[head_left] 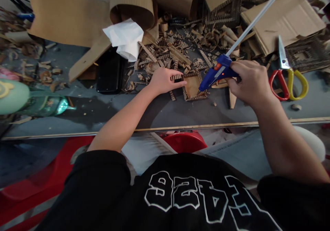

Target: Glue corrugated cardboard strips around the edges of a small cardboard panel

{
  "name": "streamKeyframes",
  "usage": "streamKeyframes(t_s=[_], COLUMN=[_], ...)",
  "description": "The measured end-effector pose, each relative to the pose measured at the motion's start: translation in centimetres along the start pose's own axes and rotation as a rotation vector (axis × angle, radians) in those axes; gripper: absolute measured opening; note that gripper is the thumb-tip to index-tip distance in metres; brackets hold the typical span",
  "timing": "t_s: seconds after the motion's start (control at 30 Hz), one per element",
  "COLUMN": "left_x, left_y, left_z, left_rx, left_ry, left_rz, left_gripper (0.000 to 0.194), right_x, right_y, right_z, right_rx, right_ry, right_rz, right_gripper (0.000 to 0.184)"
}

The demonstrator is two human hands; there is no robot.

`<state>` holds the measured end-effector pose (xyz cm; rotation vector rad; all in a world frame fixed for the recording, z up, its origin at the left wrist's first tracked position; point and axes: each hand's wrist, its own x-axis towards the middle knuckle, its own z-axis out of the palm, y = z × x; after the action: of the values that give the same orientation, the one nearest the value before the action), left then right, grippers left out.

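My right hand (249, 81) is wrapped round a blue hot glue gun (218, 71), whose small red light is lit. A long pale glue stick (257, 18) sticks out of its back end. The gun's nozzle points down at the right front corner of a small square cardboard tray (193, 87) with low corrugated walls. Between the thumb and fingers of my left hand (165, 81) is a short corrugated cardboard strip (176, 77). Those fingertips are at the tray's left wall; whether they press on it I cannot tell.
Cardboard scraps (167, 50) lie heaped behind the tray. Red-and-yellow scissors (286, 71) lie at right. A black phone (109, 71), crumpled white tissue (126, 38) and green plastic bottle (46, 104) are at left. Cardboard rolls (132, 4) stand behind. The table edge (165, 128) runs before me.
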<state>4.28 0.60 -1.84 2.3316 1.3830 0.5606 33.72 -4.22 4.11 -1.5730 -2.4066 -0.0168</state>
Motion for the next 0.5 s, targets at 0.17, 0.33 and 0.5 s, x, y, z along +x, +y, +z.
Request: streamKeyframes(t_s=[0.17, 0.33, 0.5], left_x=[0.01, -0.01, -0.01], left_y=[0.08, 0.06, -0.16], left_z=[-0.1, -0.05, 0.07], left_rx=[0.023, 0.021, 0.009], left_ry=[-0.004, -0.003, 0.005], left_rz=[-0.003, 0.0, 0.013], left_gripper=[0.069, 0.065, 0.062], right_x=[0.06, 0.0, 0.02], right_y=[0.51, 0.72, 0.98], right_z=[0.01, -0.5, -0.8], right_rx=[-0.005, 0.005, -0.028], right_ry=[0.046, 0.058, 0.061], right_rz=[-0.039, -0.027, -0.024], right_gripper=[0.028, 0.024, 0.02])
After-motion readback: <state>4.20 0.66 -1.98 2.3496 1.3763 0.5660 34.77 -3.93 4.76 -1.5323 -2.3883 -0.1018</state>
